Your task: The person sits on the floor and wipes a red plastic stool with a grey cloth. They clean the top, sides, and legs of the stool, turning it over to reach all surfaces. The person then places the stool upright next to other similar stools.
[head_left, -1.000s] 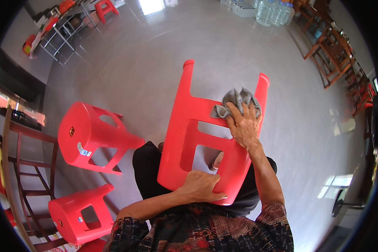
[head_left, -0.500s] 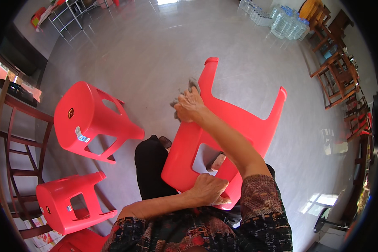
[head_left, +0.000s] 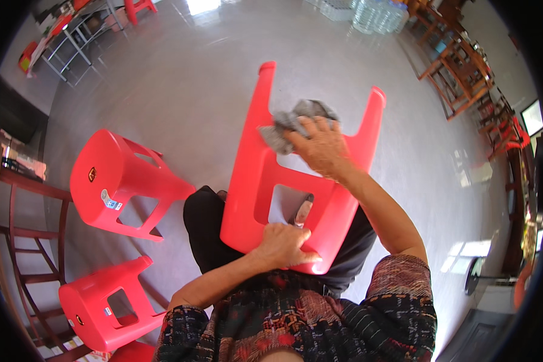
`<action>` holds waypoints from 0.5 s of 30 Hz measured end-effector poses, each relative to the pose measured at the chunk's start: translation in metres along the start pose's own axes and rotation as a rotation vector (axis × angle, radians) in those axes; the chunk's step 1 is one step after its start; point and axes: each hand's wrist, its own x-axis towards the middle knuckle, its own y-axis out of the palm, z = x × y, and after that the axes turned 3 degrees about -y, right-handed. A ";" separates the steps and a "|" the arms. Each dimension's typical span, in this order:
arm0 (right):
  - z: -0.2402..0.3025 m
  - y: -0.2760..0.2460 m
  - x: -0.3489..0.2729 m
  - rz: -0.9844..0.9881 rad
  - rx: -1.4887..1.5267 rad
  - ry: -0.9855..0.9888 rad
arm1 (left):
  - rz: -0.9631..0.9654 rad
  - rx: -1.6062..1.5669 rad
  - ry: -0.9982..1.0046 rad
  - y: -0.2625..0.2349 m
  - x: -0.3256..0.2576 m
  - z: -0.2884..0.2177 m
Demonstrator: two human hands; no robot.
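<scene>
Presently, a red plastic stool (head_left: 300, 179) is held tipped across the lap, over black trousers (head_left: 201, 218), its seat end turned toward the body and two legs pointing away. Its near end is clamped by the bare left hand (head_left: 282, 246), thumb laid along the edge; the undersides of the fingers cannot be seen. A crumpled grey cloth (head_left: 278, 131) is gripped under the fingers of the right hand (head_left: 321, 148) and pressed to the panel between the legs. The hands are set well apart. At left, two more red stools are noted: a taller-looking one (head_left: 113, 181) and, below it, another (head_left: 96, 304). Beside these, a dark brown wooden slatted frame (head_left: 39, 279) is seen. Clear plastic bottles (head_left: 371, 17) are grouped on the smooth grey floor (head_left: 163, 78), far side.
</scene>
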 end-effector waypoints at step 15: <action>0.128 -0.057 -0.174 -0.123 0.444 0.214 | -0.087 -0.441 -0.349 -0.015 0.035 0.049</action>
